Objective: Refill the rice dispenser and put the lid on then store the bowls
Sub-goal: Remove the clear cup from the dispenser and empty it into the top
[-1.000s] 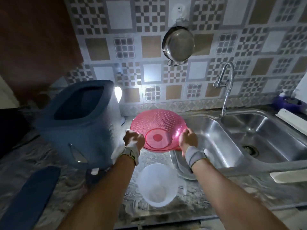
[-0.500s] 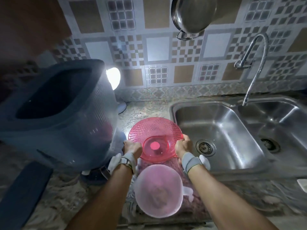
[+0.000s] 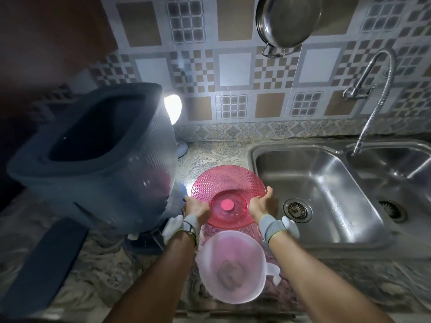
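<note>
A pink perforated bowl (image 3: 227,183) sits low over the stone counter, just left of the sink. My left hand (image 3: 194,207) grips its near-left rim. My right hand (image 3: 262,203) rests against its near-right rim with the fingers loosened and partly apart. A white translucent bowl (image 3: 231,266) stands on the counter closer to me, between my forearms. The blue-grey rice dispenser (image 3: 98,159) stands at the left with its top open. Its dark blue lid (image 3: 44,262) lies flat on the counter in front of it.
A double steel sink (image 3: 326,206) fills the right side, with a flexible tap (image 3: 375,89) over it. A steel pot (image 3: 286,22) hangs on the tiled wall above. A small lamp (image 3: 173,108) glows behind the dispenser. The counter's front edge runs just below the white bowl.
Both hands brought the pink bowl down from in front of the wall toward the counter. My right hand's fingers have loosened on its rim. The view has tilted downward.
</note>
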Demonstrator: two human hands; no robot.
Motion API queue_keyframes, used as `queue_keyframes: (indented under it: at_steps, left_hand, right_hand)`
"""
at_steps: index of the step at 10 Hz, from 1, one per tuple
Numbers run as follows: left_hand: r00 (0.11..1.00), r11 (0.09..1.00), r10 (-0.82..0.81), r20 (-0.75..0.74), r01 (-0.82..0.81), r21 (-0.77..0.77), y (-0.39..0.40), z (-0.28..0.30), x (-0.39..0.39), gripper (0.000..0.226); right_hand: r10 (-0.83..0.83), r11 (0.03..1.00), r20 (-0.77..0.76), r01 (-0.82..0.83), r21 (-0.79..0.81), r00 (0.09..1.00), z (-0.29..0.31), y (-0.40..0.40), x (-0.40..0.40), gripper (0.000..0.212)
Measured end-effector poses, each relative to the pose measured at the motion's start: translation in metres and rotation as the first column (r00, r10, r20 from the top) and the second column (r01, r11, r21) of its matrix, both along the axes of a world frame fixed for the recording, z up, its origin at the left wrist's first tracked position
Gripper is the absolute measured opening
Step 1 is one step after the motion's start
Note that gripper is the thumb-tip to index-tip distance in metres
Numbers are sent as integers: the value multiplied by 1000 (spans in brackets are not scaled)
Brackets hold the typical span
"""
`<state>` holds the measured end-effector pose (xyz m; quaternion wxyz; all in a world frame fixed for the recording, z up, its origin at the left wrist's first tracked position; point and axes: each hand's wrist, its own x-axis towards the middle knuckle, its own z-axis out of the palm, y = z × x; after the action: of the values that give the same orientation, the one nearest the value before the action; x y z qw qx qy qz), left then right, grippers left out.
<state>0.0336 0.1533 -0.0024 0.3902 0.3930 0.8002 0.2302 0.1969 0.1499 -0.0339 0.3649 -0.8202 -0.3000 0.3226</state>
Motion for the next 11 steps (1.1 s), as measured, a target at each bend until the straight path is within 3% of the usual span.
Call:
queue_keyframes:
  at_steps: [1, 2, 4, 6, 7, 8, 9, 11]
  left_hand:
    - [991, 994, -94, -99, 100, 53, -12, 10, -5, 61]
    - [976, 978, -161, -147, 178, 108, -24, 21, -10, 59]
    - [934, 916, -314, -172, 346, 205, -63, 47, -26, 45]
    - [888, 839, -396, -234, 454, 301, -116, 59, -76, 36]
    - [785, 763, -561, -262, 613, 203, -140, 54, -120, 28]
    - [826, 796, -526, -202, 562, 225, -158, 41, -162, 27]
    - [771, 767, -546, -329, 617, 173, -163, 30, -196, 33]
    - [805, 799, -540, -246, 582, 151, -151, 5, -252, 30]
  right_hand:
    - [22, 998, 149, -30, 54, 989, 16, -5, -11, 60]
    - [73, 988, 278, -107, 108, 958, 33, -13, -25, 54]
    - [175, 951, 362, -252, 179, 916, 58, -34, -56, 37]
    - [179, 922, 362, -284, 261, 915, 72, -79, -118, 29]
    - [169, 912, 318, -270, 308, 933, 71, -108, -161, 28]
    - [176, 933, 256, -244, 264, 950, 62, -130, -199, 28]
    - [163, 954, 226, -211, 212, 960, 53, -144, -222, 29]
    - [135, 972, 218, -172, 161, 967, 38, -154, -257, 30]
